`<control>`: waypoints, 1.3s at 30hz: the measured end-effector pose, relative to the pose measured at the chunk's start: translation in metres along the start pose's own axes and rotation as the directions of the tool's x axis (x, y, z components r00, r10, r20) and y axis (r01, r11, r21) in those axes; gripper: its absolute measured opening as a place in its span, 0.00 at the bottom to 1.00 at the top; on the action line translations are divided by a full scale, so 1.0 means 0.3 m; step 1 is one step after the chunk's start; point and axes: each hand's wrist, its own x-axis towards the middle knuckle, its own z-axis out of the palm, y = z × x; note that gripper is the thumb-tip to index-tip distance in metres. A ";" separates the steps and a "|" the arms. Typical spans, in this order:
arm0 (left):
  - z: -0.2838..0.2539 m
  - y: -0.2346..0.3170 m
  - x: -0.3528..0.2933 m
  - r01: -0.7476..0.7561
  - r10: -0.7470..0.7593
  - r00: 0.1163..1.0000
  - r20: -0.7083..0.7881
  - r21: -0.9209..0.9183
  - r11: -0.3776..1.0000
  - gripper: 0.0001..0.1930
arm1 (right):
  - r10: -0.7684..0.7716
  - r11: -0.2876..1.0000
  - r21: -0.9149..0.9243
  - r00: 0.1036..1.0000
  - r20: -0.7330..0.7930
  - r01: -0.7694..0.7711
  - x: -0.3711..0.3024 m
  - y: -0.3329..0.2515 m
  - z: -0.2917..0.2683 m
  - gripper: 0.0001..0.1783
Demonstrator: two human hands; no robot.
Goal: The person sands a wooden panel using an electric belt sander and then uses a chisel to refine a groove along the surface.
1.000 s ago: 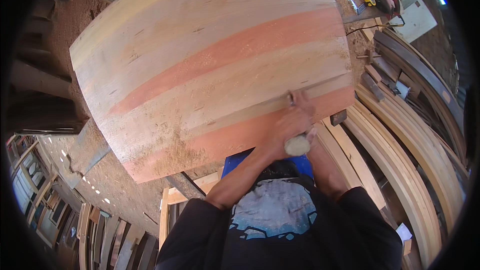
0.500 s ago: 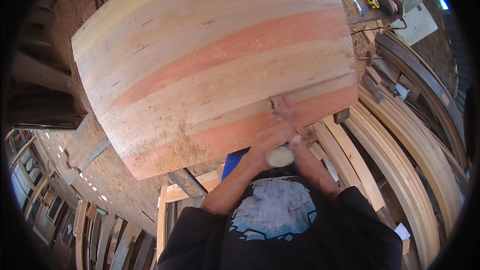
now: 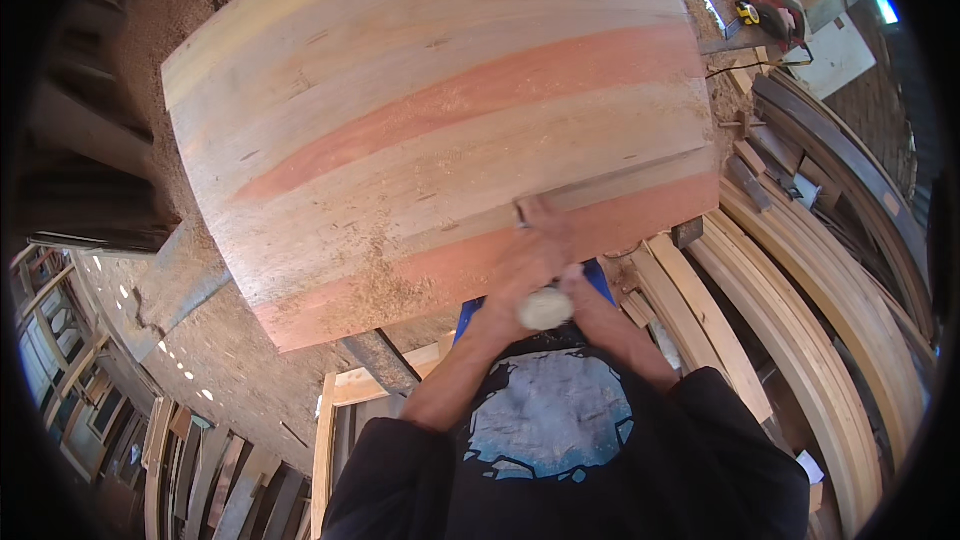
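Note:
A wide wooden panel point(image 3: 440, 130), striped in pale, yellow and reddish wood, lies before me, strewn with fine shavings. At its near edge, both hands are closed round one hand tool with a pale, rounded butt end point(image 3: 545, 310) close to my chest. My left hand point(image 3: 528, 258), blurred by motion, is wrapped round it farther forward. My right hand point(image 3: 580, 288) grips beside it, nearer the butt. A small dark tip shows ahead of the fingers, at the brownish strip of the panel. Most of the tool is hidden by my hands.
A red power tool point(image 3: 775, 12) with a cord and a yellow tape measure point(image 3: 747, 12) sit beyond the panel's right end. Long curved boards point(image 3: 800, 310) are stacked at my right. Timber offcuts point(image 3: 215, 480) stand at lower left. Sawdust covers the ground point(image 3: 250, 380).
My hands and the tool have moved a little to the left along the panel's near edge. The panel appears slightly shifted right as the view moved.

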 end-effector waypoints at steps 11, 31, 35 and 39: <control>0.031 0.204 0.008 -0.225 0.146 0.944 0.297 0.253 0.941 0.12 | -0.332 0.891 -0.306 0.941 0.067 0.336 -0.059 0.070 -0.132 0.17; 0.403 -0.365 -0.041 -0.217 -0.421 0.845 0.329 0.931 0.293 0.42 | 0.670 -0.246 0.969 0.727 0.153 0.023 -0.539 0.678 -0.809 0.17; 0.639 -0.437 0.042 -0.326 -0.391 0.818 0.422 0.900 0.289 0.42 | 0.750 -0.240 0.968 0.646 0.140 0.068 -0.683 0.919 -0.812 0.13; 0.879 -0.491 0.114 -0.284 -0.370 0.847 0.382 0.913 0.292 0.41 | 0.792 -0.216 0.976 0.588 0.164 0.019 -0.774 1.162 -0.781 0.12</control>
